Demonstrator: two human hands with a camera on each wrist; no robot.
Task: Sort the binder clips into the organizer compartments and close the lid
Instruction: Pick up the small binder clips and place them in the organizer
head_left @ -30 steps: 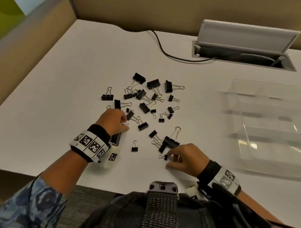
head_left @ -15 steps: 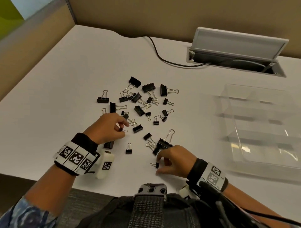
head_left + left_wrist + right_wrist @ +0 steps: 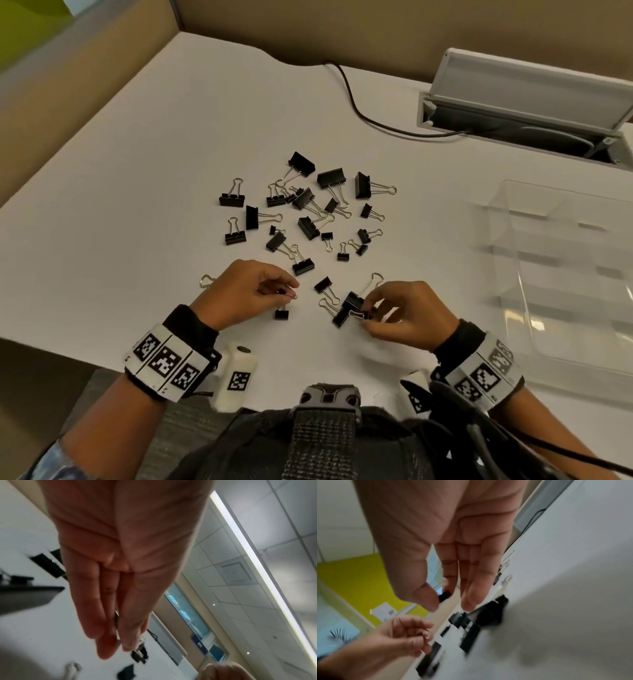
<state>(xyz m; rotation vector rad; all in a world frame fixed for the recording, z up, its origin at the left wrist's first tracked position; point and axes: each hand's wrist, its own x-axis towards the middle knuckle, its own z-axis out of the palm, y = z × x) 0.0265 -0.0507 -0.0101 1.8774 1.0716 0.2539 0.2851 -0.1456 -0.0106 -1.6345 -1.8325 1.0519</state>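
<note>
The left hand (image 3: 246,291) hung just above the white desk (image 3: 137,171), its thumb and fingertips drawn together in a pinch on a tiny binder clip (image 3: 290,295), of which only the wire loop showed past the fingertips. Just below those fingers a small black clip (image 3: 281,314) lay on the desk, apart from them. In the left wrist view the fingers (image 3: 102,615) pressed side by side, with a sliver of metal showing between them.

The right hand (image 3: 407,313) had its thumb and forefinger clamped on another small clip (image 3: 359,314), the other fingers loosely curled. The right wrist view showed a black clip body (image 3: 444,596) caught between thumb tip and forefinger. Just beyond the right fingertips, toward the left hand, lay a large clip (image 3: 349,306); whether it touched the held clip could not be told.

Beyond both sets of fingers the scattered pile of binder clips (image 3: 308,212) spread across the desk. Well to the right of the right hand sat the clear organizer (image 3: 565,274), lid open, blurred. A black cable (image 3: 352,99) ran to a grey desk hatch (image 3: 524,106) at the far edge.
</note>
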